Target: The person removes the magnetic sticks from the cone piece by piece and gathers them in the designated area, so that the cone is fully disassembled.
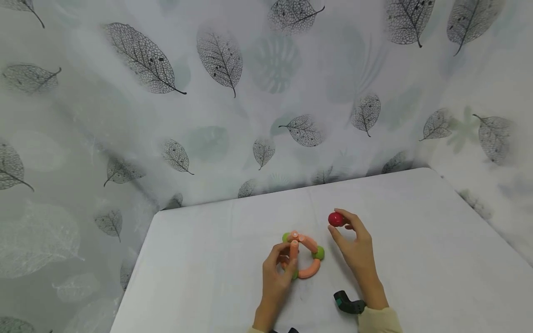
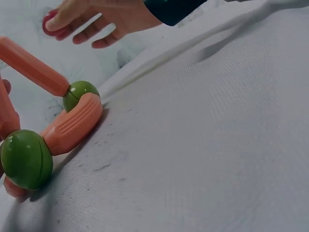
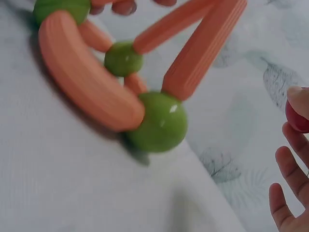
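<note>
Left grip [image 1: 275,278] pinches an orange rod [image 1: 294,250] of the green-jointed plastic ring frame [image 1: 309,271] on the bench [image 1: 200,268]; right grip [image 1: 359,252] pinches a glossy red ball [image 1: 335,219], right of the frame. Assembly seems underway; joining would call for steady alignment.

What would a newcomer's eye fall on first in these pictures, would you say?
Likely the glossy red ball, held up in the grip of the right hand. Next, the frame of ribbed orange rods and round green balls on the white table, held by the left hand. Behind, dark lacy leaves stand out on the pale backdrop.
</note>
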Demonstrator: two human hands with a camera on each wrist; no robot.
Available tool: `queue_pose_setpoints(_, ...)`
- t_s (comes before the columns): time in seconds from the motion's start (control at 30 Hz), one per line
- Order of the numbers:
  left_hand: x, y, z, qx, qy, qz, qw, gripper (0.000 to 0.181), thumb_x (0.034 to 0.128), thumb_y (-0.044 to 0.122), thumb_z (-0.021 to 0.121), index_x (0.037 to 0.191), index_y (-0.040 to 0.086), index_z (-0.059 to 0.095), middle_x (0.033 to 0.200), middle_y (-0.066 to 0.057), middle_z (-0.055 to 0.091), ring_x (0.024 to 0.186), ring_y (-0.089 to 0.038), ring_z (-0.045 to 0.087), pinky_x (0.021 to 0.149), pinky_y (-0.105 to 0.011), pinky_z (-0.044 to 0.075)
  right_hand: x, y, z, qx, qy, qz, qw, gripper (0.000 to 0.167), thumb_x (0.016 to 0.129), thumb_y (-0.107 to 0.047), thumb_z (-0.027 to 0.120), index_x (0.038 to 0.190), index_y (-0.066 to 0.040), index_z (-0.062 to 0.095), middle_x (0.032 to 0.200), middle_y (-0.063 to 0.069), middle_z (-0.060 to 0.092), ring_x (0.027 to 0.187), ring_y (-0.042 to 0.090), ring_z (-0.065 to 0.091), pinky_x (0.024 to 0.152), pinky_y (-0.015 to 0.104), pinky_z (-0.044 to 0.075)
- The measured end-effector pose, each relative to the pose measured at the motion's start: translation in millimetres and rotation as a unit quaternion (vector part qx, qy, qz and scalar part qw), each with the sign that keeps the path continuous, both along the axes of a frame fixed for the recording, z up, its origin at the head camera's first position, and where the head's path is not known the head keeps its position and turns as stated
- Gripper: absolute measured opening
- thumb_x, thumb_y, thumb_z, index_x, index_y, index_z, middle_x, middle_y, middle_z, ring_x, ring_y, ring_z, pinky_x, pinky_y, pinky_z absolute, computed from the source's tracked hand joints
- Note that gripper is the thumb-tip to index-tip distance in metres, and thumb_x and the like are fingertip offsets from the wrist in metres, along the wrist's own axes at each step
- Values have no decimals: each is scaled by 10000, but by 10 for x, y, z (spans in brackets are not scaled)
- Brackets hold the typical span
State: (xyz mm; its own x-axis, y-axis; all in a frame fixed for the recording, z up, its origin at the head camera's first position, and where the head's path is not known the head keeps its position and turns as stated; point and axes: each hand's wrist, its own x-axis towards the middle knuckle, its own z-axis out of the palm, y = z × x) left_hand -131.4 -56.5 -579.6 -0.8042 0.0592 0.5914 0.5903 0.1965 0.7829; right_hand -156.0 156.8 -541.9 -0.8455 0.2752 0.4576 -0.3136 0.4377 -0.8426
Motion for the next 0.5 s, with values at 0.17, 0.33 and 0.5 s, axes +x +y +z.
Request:
queue_pose_setpoints(0.17, -1, 3, -19, -27, 55, -73, 10000, 337, 933, -2, 661, 1245, 124, 648, 1003, -72, 750, 910, -146, 680, 683, -259, 542, -23, 100, -131, 201, -286, -185, 9992, 529, 882, -36, 800, 1378, -125, 642, 1202, 91, 693, 1044, -50, 506, 920, 244, 422)
queue_pose_setpoints(0.33, -30, 1, -19, -8, 132, -101, 9999, 348, 918, -28, 665, 1232, 120, 647, 984, -66, 744, 887, -151, 679, 660, -265, 541, -77, 165, -206, 581, -134, -270, 9979, 496, 848, -14, 816, 1319, -73, 672, 1137, 137, 708, 1007, 86, 543, 871, 259, 379)
queue_pose_setpoints(0.5, -9, -15, -5, 23, 79, -131, 9999, 609, 700, -184, 582, 1233, 102, 640, 985, -84, 746, 891, -181, 678, 649, -300, 546, -120, 189, -287, 1094, 81, -343, 9934, 464, 799, -17, 850, 1240, -45, 709, 1083, 172, 737, 964, 302, 603, 837, 353, 381)
